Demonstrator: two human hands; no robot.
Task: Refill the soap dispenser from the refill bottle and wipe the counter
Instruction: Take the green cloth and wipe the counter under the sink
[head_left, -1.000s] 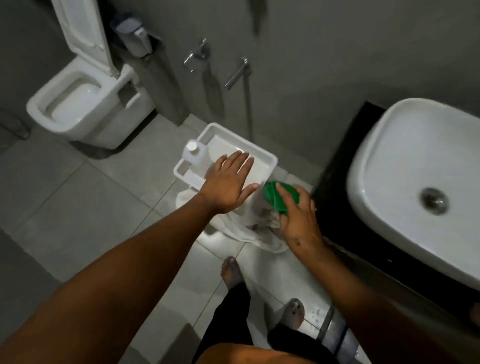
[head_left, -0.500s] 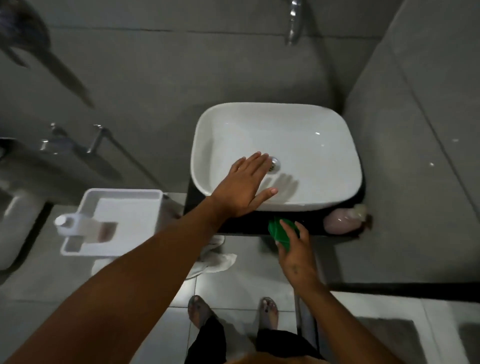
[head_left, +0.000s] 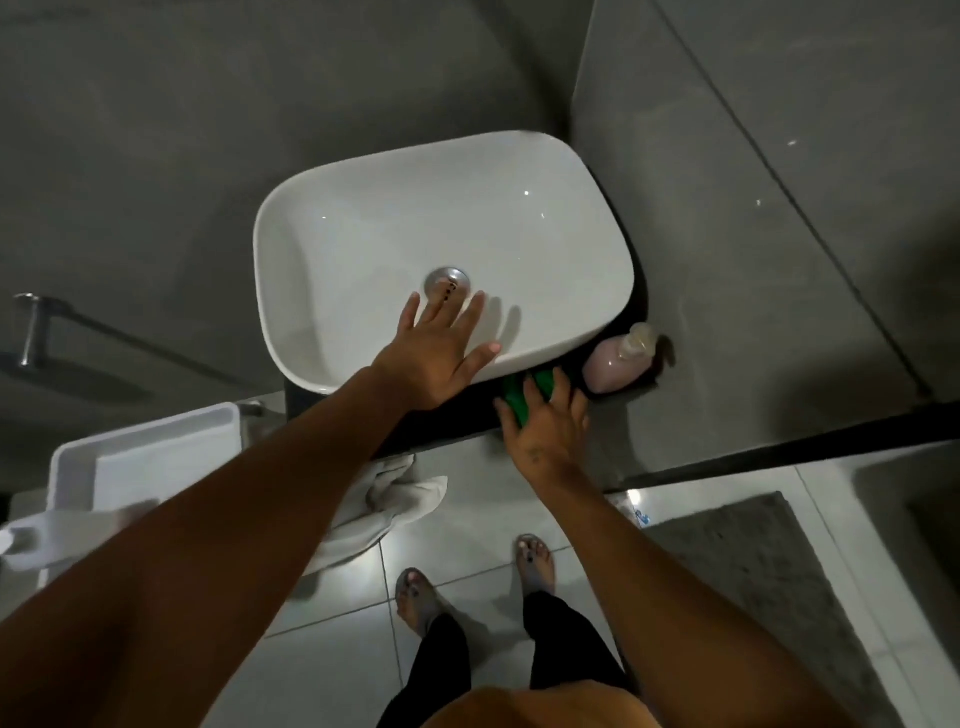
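Note:
My right hand (head_left: 545, 421) holds a green cloth (head_left: 519, 397) against the dark counter (head_left: 441, 431) just below the front rim of the white basin (head_left: 363, 234). My left hand (head_left: 436, 348) is spread flat, fingers straight, over the basin's front edge near the drain (head_left: 448, 280). A pink soap dispenser (head_left: 621, 358) stands on the counter's right corner, right of the cloth. At the far left edge, a white refill bottle (head_left: 31, 538) stands at a white bin (head_left: 140, 452), partly hidden by my left arm.
A grey wall rises on the right of the counter. A white towel (head_left: 384, 499) hangs below the counter's left part. A grey mat (head_left: 753, 571) lies on the tiled floor at right. My feet stand below. A metal fitting (head_left: 31, 327) is on the left wall.
The view swung from the toilet and bin to the basin. My right hand carried the green cloth up onto the counter toward the dispenser. My left hand stayed open and moved over the basin.

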